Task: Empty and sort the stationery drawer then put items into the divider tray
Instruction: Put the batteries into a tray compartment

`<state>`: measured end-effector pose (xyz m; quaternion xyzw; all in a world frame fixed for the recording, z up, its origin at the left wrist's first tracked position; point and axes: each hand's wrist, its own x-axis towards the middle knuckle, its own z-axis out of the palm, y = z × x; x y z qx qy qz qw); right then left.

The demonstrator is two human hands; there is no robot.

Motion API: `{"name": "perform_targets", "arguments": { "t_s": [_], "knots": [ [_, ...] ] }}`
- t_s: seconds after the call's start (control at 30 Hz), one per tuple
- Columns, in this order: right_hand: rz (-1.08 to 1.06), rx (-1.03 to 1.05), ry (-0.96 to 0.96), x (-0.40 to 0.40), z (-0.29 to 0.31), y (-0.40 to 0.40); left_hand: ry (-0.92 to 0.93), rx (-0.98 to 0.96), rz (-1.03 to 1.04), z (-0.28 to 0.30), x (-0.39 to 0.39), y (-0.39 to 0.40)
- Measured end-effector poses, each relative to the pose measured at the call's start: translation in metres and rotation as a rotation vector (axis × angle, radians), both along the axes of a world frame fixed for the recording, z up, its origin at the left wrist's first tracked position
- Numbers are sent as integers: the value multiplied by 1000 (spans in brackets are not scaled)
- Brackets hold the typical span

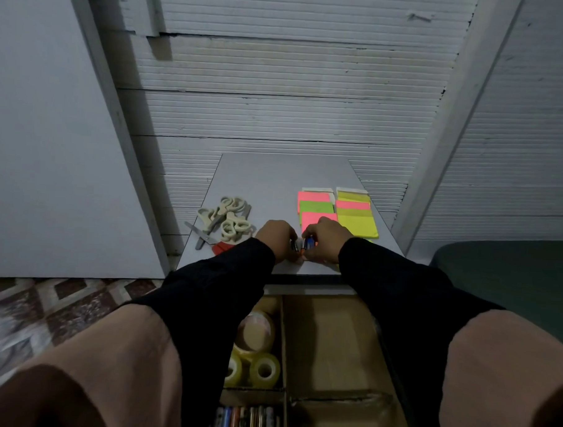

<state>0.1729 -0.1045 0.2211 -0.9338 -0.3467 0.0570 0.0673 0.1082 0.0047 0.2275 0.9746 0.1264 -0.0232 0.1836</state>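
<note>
2 hands [274,239] [326,239] meet on tabletop [275,174], each grip closed round small items [308,243].

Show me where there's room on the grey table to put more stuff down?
The back of the grey table, beyond the scissors and sticky notes, is bare, and so is the strip between those piles. The front edge is crowded by the left hand and right hand.

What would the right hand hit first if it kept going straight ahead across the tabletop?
Most likely the sticky note pads, which lie just beyond the right hand. The nearest pink pad already sits partly under its knuckles, though depth is hard to judge.
</note>
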Motion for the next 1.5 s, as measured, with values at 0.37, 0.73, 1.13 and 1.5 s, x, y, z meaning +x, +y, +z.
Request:
{"name": "perform_targets", "arguments": {
  "t_s": [0.37, 0.73, 1.13, 1.5],
  "knots": [
    [11, 96, -22, -13, 7, -2, -80, -3, 24, -1, -18, 5],
    [108, 105, 89, -81, 13, -16, -85, -22, -18, -1, -104, -3],
    [195, 7, 336, -189, -42, -22, 12, 16, -18, -38, -204, 6],
    [151, -353, 394, -229, -115, -20, 91, -13, 40, -59, -251, 26]
  ]
}}
